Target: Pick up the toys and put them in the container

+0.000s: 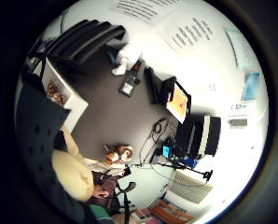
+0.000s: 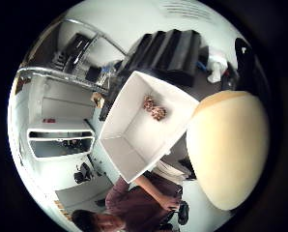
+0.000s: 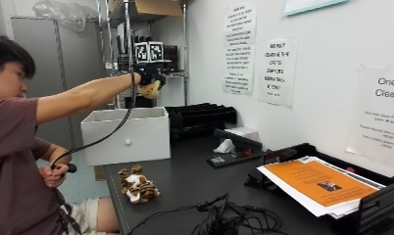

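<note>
Arm outstretched, the gloved right hand (image 3: 149, 78) holds its grip clamped on a tan toy (image 3: 151, 89) above the white container (image 3: 126, 136); 1 tiger toy (image 3: 137, 185) lies on the dark worktop (image 3: 184, 181) nearby.

The person's right arm stretches out straight at shoulder height, the gloved right hand (image 3: 149, 78) raised with fingers curled round a yellow plush toy (image 3: 150, 89). The bare left hand (image 3: 54, 174) sits low, gripping a cable.

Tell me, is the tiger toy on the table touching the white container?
Apart. The outside view shows the tiger toy lying on the dark table, with bare tabletop between it and the white container.
</note>
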{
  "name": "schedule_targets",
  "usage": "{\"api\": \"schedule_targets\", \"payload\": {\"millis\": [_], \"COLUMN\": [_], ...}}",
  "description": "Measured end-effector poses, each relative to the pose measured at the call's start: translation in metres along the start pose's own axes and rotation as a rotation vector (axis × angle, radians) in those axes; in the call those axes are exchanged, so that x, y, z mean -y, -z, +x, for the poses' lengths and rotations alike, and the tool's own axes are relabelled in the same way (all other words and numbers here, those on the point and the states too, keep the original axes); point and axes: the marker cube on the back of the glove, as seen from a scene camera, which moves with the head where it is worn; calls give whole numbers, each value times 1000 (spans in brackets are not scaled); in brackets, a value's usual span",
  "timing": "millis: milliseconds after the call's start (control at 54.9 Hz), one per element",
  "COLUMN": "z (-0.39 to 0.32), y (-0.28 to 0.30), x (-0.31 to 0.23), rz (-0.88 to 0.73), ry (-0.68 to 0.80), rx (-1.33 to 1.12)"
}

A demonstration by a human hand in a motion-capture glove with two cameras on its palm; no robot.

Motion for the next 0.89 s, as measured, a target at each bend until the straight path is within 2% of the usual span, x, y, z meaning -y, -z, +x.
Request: {"api": "schedule_targets", "payload": {"millis": [146, 382, 510, 582, 692, 783, 892], "z": [-66, -146, -179, -196, -213, -221, -231], "y": [-1, -10, -16, -23, -30, -43, -63], "x": [18, 10, 10, 8, 11, 12, 5], "rz": [0, 50, 21, -16, -24, -147, -469], "ry": [97, 339, 374, 489, 444, 400, 454], "rx": [-5, 77, 73, 46, 107, 144, 183]}}
